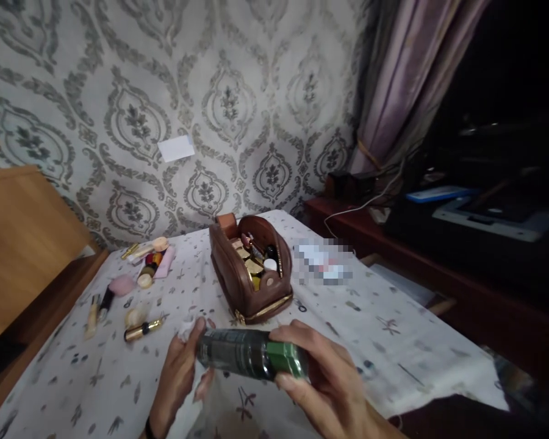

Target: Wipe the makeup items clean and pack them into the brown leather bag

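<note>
A dark, see-through bottle (235, 352) with a green cap lies sideways in front of me, above the cloth. My right hand (332, 378) is closed around its cap end, thumb below and fingers above. At the bottle's base, my left hand (176, 372) grips a crumpled white tissue (187, 329) against it; part of the tissue hangs below. Just beyond the bottle stands a brown cosmetic bag (268, 305), its top unzipped, with several small containers inside, among them a white-capped one (269, 264).
Several cosmetics lie at left: a gold-and-black lipstick tube (143, 329), a pink sponge (121, 285), a dark tube (105, 303) and a pink tube (165, 262). A blurred-out item (324, 261) lies right of the bag. A wooden board (36, 244) borders the patterned tablecloth (370, 347).
</note>
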Motion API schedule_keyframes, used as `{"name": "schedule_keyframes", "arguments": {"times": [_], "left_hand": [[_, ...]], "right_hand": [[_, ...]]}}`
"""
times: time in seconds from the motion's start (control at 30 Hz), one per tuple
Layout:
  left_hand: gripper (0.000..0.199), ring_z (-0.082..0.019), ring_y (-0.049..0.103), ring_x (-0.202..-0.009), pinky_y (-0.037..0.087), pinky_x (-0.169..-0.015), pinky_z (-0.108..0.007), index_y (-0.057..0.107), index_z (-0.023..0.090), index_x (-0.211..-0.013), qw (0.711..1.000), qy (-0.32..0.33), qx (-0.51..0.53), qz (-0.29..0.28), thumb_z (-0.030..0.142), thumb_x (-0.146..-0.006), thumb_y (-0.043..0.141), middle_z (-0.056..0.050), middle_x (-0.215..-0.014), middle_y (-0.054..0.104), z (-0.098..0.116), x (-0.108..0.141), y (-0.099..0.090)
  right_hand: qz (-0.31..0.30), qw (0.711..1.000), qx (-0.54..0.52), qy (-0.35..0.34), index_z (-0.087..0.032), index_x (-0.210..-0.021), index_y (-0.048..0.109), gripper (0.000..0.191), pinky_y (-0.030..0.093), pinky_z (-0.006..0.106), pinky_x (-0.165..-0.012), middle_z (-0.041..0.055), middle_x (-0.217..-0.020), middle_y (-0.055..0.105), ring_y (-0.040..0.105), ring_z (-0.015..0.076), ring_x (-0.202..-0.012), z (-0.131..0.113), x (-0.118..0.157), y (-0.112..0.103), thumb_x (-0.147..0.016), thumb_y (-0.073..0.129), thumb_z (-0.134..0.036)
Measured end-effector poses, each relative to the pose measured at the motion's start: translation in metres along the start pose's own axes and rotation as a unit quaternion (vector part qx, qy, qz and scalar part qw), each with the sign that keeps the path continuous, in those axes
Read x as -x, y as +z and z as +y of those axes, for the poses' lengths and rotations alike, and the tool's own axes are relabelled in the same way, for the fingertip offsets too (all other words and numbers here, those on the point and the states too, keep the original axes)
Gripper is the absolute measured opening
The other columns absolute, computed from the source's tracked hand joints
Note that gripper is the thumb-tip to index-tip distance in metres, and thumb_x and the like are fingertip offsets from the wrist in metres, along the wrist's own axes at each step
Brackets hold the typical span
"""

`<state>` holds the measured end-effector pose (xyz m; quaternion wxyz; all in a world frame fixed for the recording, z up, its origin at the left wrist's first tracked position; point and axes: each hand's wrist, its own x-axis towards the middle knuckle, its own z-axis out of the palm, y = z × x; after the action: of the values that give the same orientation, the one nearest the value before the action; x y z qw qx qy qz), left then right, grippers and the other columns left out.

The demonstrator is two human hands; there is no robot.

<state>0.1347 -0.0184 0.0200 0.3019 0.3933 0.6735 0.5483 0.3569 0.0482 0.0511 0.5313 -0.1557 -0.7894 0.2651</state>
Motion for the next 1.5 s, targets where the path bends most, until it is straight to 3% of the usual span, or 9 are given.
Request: {"name": "schedule_keyframes", "arguments": {"times": [0.1,0.2,0.33,0.43,0.53,0.7,0.87,1.17,1.5], "left_hand": [[0.031,-0.017,0.059,-0.061,0.05,-0.057,-0.025,0.063,0.019,-0.084,0.999,0.024,-0.032,-0.021,0.049,-0.083,0.056,0.001,-0.061,0.058,0.026,-0.008,0.015],[0.023,-0.018,0.06,-0.077,0.051,-0.072,-0.026,0.062,0.019,-0.101,0.97,0.191,-0.145,-0.05,0.027,-0.084,0.049,-0.002,-0.082,0.062,0.052,-0.02,0.026],[0.063,-0.019,0.06,-0.087,0.05,-0.075,-0.028,0.057,0.025,-0.125,0.846,0.378,-0.365,-0.091,0.002,-0.07,0.037,-0.005,-0.098,0.057,0.07,-0.045,0.029],[0.082,-0.018,0.059,-0.078,0.047,-0.062,-0.024,0.051,0.034,-0.136,0.751,0.408,-0.515,-0.065,-0.003,-0.065,0.035,-0.005,-0.101,0.054,0.067,-0.058,0.031],[0.085,-0.016,0.059,-0.072,0.045,-0.057,-0.022,0.049,0.035,-0.138,0.705,0.429,-0.562,-0.054,-0.004,-0.063,0.036,-0.005,-0.105,0.054,0.056,-0.061,0.032],[0.096,-0.018,0.063,-0.083,0.05,-0.063,-0.021,0.04,0.034,-0.145,0.693,0.445,-0.565,-0.039,-0.003,-0.057,0.038,-0.007,-0.114,0.055,0.035,-0.062,0.028],[0.1,-0.021,0.063,-0.097,0.052,-0.069,-0.022,0.036,0.035,-0.147,0.691,0.448,-0.567,-0.022,-0.002,-0.054,0.039,-0.008,-0.116,0.054,0.026,-0.063,0.026],[0.1,-0.02,0.061,-0.095,0.049,-0.068,-0.022,0.039,0.037,-0.145,0.727,0.421,-0.543,-0.008,-0.003,-0.054,0.04,-0.008,-0.119,0.051,0.023,-0.056,0.032],[0.108,-0.019,0.062,-0.091,0.049,-0.064,-0.02,0.025,0.037,-0.151,0.726,0.418,-0.546,-0.017,-0.003,-0.052,0.039,-0.009,-0.117,0.05,0.024,-0.057,0.032]], "right_hand": [[0.054,0.998,0.004,0.012,-0.023,-0.111,0.058,0.021,0.053,0.023,-0.058,0.0035,-0.085,0.067,0.064,0.0142,-0.065,0.004,-0.013,-0.014,-0.091,0.058,-0.026],[0.104,0.993,-0.015,0.05,-0.023,-0.107,0.059,0.015,0.051,0.024,-0.053,0.0016,-0.08,0.064,0.062,0.0133,-0.059,0.011,-0.034,-0.029,-0.092,0.057,-0.027],[0.139,0.984,-0.028,0.104,-0.021,-0.098,0.058,0.012,0.049,0.024,-0.051,-0.0013,-0.073,0.06,0.059,0.0117,-0.054,0.025,-0.068,-0.048,-0.092,0.058,-0.031],[0.122,0.987,-0.025,0.101,-0.02,-0.096,0.057,0.015,0.047,0.024,-0.053,-0.0016,-0.073,0.059,0.057,0.0112,-0.056,0.042,-0.092,-0.055,-0.09,0.06,-0.034],[0.066,0.995,0.005,0.076,-0.019,-0.095,0.057,0.018,0.043,0.024,-0.056,-0.0023,-0.071,0.058,0.054,0.0113,-0.059,0.064,-0.115,-0.056,-0.091,0.058,-0.037],[-0.083,0.992,0.079,0.056,-0.016,-0.095,0.058,0.018,0.034,0.023,-0.058,-0.006,-0.06,0.05,0.047,0.0108,-0.057,0.092,-0.152,-0.04,-0.091,0.057,-0.034],[-0.207,0.967,0.137,0.059,-0.014,-0.098,0.059,0.015,0.034,0.024,-0.063,-0.0006,-0.072,0.057,0.052,0.0141,-0.067,0.108,-0.173,-0.014,-0.09,0.057,-0.026],[-0.276,0.937,0.209,0.05,-0.013,-0.102,0.059,0.021,0.035,0.025,-0.062,0.0086,-0.089,0.065,0.06,0.021,-0.081,0.129,-0.186,0.007,-0.091,0.055,-0.031],[-0.364,0.901,0.231,0.056,-0.014,-0.103,0.062,0.022,0.04,0.027,-0.062,0.0119,-0.097,0.07,0.066,0.0255,-0.09,0.135,-0.191,0.018,-0.09,0.056,-0.03]]}}
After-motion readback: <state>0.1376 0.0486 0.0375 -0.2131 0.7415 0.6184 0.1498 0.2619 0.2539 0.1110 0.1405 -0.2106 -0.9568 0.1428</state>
